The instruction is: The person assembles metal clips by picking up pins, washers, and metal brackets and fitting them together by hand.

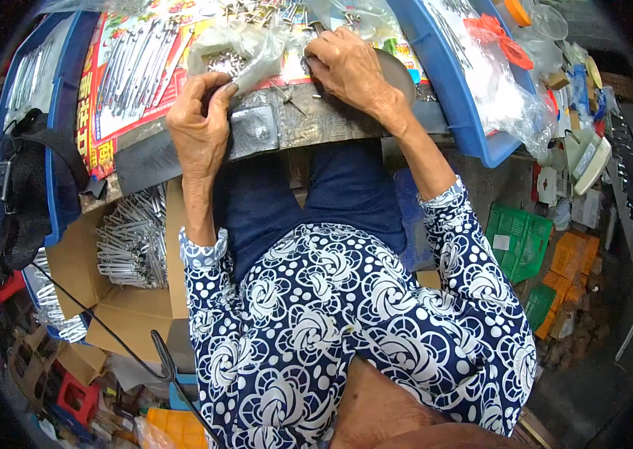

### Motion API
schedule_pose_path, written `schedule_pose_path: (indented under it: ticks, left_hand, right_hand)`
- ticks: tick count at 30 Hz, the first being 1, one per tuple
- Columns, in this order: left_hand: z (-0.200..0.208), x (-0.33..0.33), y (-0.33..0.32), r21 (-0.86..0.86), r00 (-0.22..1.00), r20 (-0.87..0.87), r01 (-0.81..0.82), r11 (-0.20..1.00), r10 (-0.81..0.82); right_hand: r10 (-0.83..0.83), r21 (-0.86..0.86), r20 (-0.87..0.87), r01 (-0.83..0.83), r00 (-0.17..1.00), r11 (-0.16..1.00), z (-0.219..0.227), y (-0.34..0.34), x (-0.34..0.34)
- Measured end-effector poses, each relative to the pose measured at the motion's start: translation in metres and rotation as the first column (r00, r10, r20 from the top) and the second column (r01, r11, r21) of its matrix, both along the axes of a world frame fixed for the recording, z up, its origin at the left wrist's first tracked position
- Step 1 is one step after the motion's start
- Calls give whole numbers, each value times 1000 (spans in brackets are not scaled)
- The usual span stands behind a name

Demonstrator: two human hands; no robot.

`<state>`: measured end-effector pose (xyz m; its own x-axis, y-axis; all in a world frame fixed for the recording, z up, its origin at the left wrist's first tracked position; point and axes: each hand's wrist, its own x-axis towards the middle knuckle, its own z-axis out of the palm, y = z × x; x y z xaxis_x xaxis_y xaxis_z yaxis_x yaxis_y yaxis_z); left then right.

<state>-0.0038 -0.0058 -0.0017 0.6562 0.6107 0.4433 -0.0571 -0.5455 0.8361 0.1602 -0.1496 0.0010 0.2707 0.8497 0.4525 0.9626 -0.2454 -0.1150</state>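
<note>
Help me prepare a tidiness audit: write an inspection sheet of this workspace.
Surface: worn workbench, partly covered by a red-and-yellow printed sheet.
Work items: small metal parts in a clear plastic bag; long metal pieces to its left.
Clutter: crumpled clear plastic in the blue tray at right.
Left hand: at the bag's near edge, thumb and fingertip close together; hold unclear.
Right hand: fingers bent beside the bag; hold unclear.
Cables: black cable running past the open cardboard box at lower left.
Surroundings: box holds many slender metal items; green crate at right.

Bench (324,122) bright | floor (574,389) dim | plastic wrap (515,112) glaring | corners black | outer edges bowed
</note>
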Motion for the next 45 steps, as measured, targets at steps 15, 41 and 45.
schedule_pose_path:
  ticks: [15, 41, 45]
  left_hand:
    - [3, -5, 1, -150, 999, 47, 13, 989, -6]
    - [-1, -3, -16, -834, 881, 469, 420, 358, 59]
    - [-3, -6, -16, -821, 886, 463, 413, 394, 36]
  right_hand:
    - [75, 182, -555, 33, 828, 983, 31, 20, -50]
    - [182, 467, -202, -69, 962, 882, 25, 44, -84]
    - [218, 421, -376, -44, 901, 906, 26, 38, -86]
